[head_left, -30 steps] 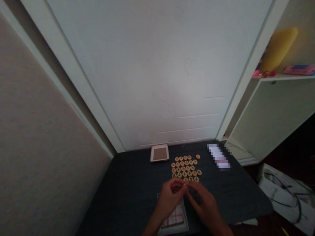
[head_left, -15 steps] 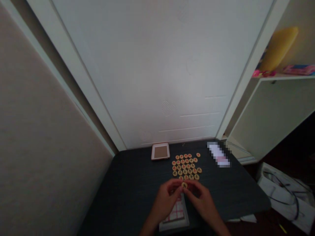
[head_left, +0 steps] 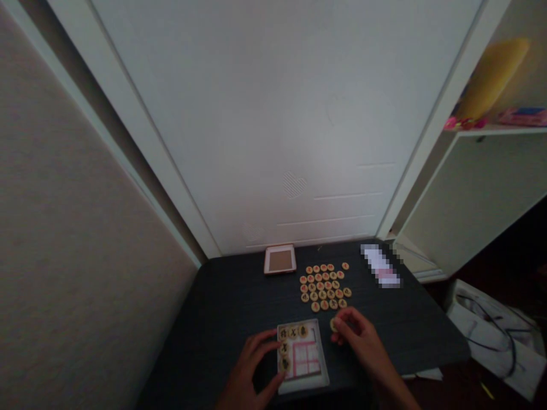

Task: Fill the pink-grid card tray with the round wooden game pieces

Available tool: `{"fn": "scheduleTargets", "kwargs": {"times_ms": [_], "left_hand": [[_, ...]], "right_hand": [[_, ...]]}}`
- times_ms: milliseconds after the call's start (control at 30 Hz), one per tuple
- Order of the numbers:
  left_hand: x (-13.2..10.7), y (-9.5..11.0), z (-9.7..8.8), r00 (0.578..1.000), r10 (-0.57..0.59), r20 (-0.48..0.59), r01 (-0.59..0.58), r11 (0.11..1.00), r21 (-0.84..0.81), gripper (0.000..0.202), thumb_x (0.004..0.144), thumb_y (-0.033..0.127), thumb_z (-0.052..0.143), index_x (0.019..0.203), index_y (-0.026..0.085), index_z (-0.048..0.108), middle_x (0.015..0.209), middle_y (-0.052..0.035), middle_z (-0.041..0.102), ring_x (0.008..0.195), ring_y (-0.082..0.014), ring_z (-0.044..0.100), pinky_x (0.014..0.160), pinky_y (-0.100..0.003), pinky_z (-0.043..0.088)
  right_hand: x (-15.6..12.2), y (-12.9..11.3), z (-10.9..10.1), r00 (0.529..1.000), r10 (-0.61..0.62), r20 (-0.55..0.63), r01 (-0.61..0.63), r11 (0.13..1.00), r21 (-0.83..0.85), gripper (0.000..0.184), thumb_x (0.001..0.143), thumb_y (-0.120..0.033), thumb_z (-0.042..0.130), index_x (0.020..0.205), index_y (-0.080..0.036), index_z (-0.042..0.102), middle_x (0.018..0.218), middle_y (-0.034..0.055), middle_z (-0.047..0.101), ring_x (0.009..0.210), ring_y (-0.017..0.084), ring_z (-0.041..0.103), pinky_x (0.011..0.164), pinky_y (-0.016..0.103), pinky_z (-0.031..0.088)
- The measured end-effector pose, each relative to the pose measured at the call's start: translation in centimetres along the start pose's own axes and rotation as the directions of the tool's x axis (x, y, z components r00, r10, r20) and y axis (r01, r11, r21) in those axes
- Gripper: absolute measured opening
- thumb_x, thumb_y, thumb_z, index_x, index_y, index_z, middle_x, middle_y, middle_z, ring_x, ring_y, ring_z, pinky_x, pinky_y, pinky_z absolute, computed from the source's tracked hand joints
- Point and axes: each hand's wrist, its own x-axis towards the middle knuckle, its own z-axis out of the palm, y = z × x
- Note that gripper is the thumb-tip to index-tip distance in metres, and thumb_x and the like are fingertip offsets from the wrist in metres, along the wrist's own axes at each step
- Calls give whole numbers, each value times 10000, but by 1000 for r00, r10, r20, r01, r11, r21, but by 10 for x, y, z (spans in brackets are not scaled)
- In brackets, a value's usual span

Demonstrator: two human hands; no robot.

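Observation:
A shallow clear-rimmed box (head_left: 323, 364) with a pink grid sheet lies at the table's near side. Several round Chinese chess pieces (head_left: 293, 331) with dark characters line its far and left sides. My left hand (head_left: 252, 364) is curved at the box's left edge, fingers and thumb apart, their tips at the rim and the leftmost pieces. Just right of the box, my right hand (head_left: 356, 333) pinches one Chinese chess piece (head_left: 333, 324) between thumb and fingers. Beyond the hands, more pieces (head_left: 323, 294) with red or dark characters lie in loose rows.
A small square lid-like tray (head_left: 280, 261) rests at the back of the dark table (head_left: 231, 307). At the back right lies a blurred-out pale object (head_left: 380, 266). A white panel (head_left: 273, 131) rises behind the table. Right of it stands a white bag (head_left: 491, 330) with dark cords.
My hands have parted. The left went to the box's left side; the right moved rightward with a piece. The box, partly covered before, now shows pieces in it.

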Motion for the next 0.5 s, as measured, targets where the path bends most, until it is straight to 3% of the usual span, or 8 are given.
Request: {"fn": "scheduleTargets", "kwargs": {"times_ms": [100,300,500], "left_hand": [[-14,-8,6,998,36,46,-38,998,50,483,799,368,763,1265,411,641,1513,-35,494,1386,-326,463,1134,-545,427],[-16,-10,14,993,116,38,-120,987,109,406,821,303,752,1212,373,669,1510,-35,495,1386,-313,465,1120,-558,438],[-18,-11,16,994,105,34,-109,986,129,415,825,322,757,1225,384,661,1494,-30,518,1358,-310,500,1105,-557,456]], "right_hand": [[-13,5,20,994,1,108,5,998,-58,360,825,-562,700,894,-209,711,800,33,715,681,203,680,609,285,533],[-35,6,67,968,-12,250,83,958,-275,266,898,-430,635,978,-200,741,916,63,751,814,214,706,737,288,542],[-38,5,85,943,6,332,145,892,-428,90,850,-193,645,894,-201,722,833,16,746,768,170,692,698,223,492]]}}
